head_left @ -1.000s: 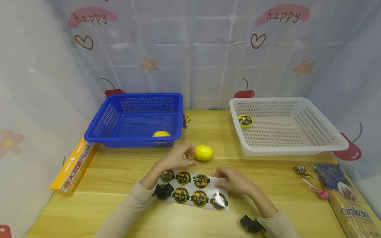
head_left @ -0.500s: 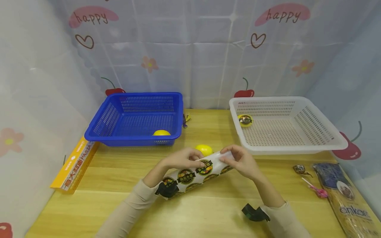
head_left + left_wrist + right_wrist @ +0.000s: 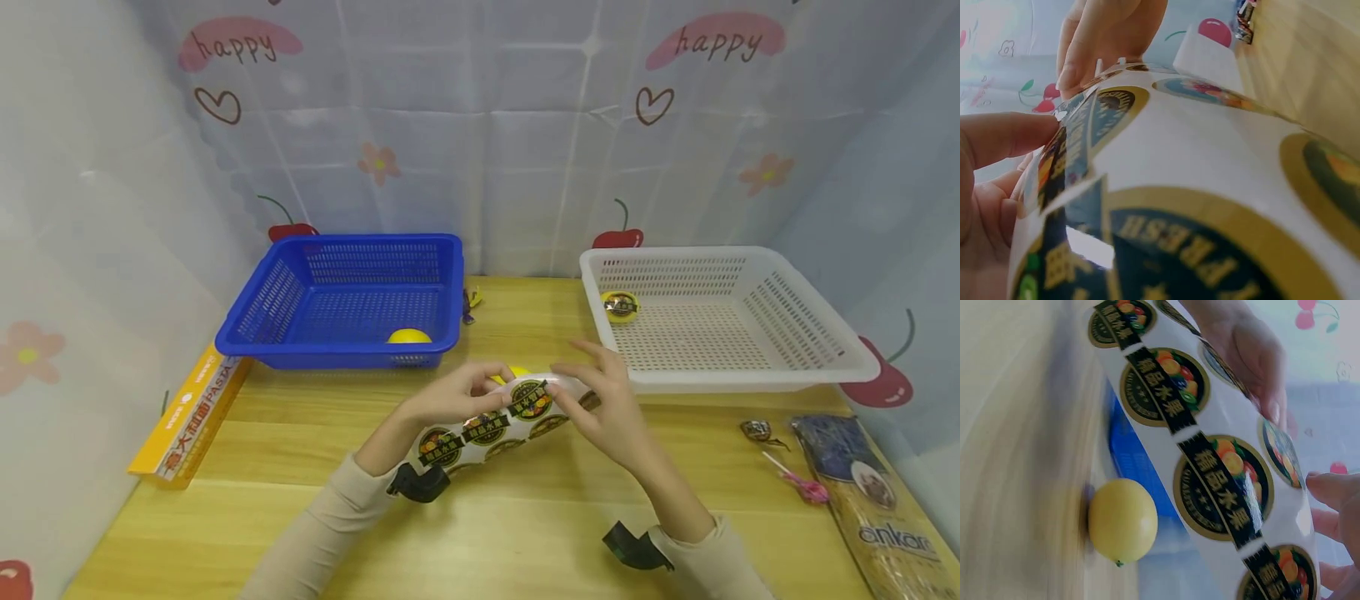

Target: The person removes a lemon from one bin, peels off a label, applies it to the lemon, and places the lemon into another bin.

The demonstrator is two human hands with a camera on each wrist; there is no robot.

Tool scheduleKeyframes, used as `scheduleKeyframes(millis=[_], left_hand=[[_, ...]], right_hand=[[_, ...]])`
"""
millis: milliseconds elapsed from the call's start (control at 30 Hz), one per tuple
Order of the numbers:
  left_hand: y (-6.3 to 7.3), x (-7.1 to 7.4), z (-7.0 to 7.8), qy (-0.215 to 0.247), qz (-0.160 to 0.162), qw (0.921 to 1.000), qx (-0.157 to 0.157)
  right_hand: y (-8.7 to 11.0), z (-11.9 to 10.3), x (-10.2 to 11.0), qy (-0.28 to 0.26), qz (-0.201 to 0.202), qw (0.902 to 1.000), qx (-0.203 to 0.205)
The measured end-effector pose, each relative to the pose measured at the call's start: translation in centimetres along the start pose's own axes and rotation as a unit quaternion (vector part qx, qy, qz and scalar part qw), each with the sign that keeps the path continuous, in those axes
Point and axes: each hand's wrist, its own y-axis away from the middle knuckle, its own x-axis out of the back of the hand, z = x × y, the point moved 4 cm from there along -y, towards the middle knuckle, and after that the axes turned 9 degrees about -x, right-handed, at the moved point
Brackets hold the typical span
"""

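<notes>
A white sheet of round fruit stickers [image 3: 487, 429] bends over, raised and tilted above the table. My left hand [image 3: 453, 396] holds its upper edge, thumb on the printed face. At the sheet's right end, my right hand [image 3: 615, 408] pinches the top edge near a sticker, its other fingers spread. Just behind the sheet lies a yellow lemon [image 3: 1122, 519], mostly hidden in the head view. Another lemon [image 3: 408, 336] sits in the blue basket [image 3: 337, 360]. A stickered lemon [image 3: 620, 307] is in the white basket [image 3: 735, 386].
An orange pasta box [image 3: 183, 421] lies at the left. On the right are a dark wrapped candy [image 3: 757, 430], a pink lollipop [image 3: 810, 490] and a pasta bag [image 3: 877, 508]. A small purple and yellow item [image 3: 470, 306] lies beside the blue basket.
The sheet has gone from flat on the table to lifted and bent, partly covering the lemon. My left hand has taken hold of it, and my right hand has risen with its end.
</notes>
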Motion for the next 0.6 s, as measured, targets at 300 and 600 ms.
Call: scheduleKeyframes(millis=[300,600], left_hand=[[0.1,-0.6,0.3,0.009,-0.018,0.9998,-0.009],[0.2,-0.9,0.0,-0.010,-0.023,0.9997,0.006]], right_hand=[[0.8,-1.5,-0.7,0.027,0.012,0.9966,0.077],[1.4,-1.5,-0.7,0.025,0.010,0.9981,0.055]])
